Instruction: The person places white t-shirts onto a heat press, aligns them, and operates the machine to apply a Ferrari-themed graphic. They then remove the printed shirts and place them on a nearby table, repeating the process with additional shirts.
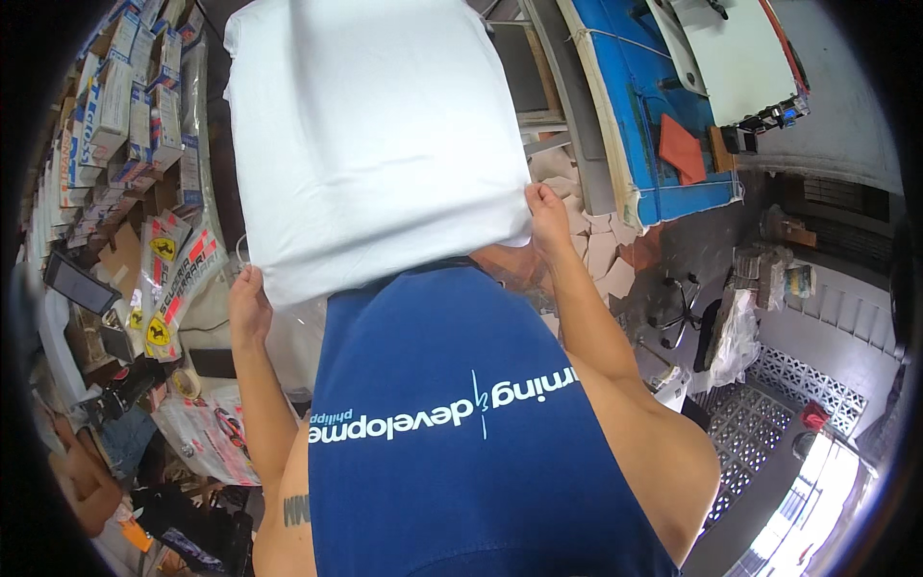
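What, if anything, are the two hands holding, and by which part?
White fabric, near its two closer corners: left hand at its left edge, right hand at its right.

The white cloth [375, 135] is cut off by the upper edge, and its underside is hidden. At lower left, the dark rim cuts off another person [91, 489].

Straight ahead, the cloth [375, 144] spreads before the person's body [437, 500], left fingers [247, 279] at its near left corner, right fingers [540, 195] on its right edge. Over left, boxes [111, 111] stand stacked, a tablet [82, 282] just this side of them; a tape roll [186, 384] sits left of the left forearm [264, 389]. Across right, the worktop [615, 72] carries a flat piece [681, 149]; between worktop and cloth, loose scraps [601, 252]; nearer, a chair base [681, 310].
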`<state>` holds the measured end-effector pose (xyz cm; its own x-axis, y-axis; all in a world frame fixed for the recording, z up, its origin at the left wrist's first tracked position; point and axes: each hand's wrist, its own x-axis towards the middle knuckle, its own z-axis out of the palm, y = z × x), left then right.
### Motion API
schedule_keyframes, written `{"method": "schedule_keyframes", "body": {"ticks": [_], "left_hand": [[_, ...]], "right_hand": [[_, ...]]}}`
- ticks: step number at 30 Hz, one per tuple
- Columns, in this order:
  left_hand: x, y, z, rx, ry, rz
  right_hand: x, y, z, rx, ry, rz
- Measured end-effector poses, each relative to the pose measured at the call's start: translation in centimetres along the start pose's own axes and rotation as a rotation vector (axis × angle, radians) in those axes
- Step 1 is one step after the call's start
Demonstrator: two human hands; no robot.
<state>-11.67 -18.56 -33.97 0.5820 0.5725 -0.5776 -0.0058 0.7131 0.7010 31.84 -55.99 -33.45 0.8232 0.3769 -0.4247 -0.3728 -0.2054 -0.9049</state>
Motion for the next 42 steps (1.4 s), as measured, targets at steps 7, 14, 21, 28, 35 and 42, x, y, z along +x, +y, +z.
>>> {"method": "schedule_keyframes", "body": {"ticks": [7,14,21,28,35,42], "left_hand": [[2.3,-3.5,0.0,0.463,0.168,0.252],[3.6,-5.5,-0.6,0.767,0.217,-0.136],[20.7,14.0,6.0,0.258,0.009,0.234],[32.7,20.7,14.8,0.128,0.135,0.041],[40.6,21.4,7.9,0.548,0.207,0.229],[40.1,21.6,11.9,0.379,0.291,0.293]], "right_hand": [[-0.1,-1.9,1.6,-0.358,0.159,-0.098],[3.3,-2.9,0.7,-0.066,-0.118,0.379],[21.5,-13.4,11.6,0.119,-0.307,0.235],[35.3,-18.7,19.0,-0.636,0.126,-0.176],[39.1,-20.3,18.7,-0.759,0.389,-0.433],[40.1,-18.8,20.6,-0.257,-0.033,-0.011]]}}
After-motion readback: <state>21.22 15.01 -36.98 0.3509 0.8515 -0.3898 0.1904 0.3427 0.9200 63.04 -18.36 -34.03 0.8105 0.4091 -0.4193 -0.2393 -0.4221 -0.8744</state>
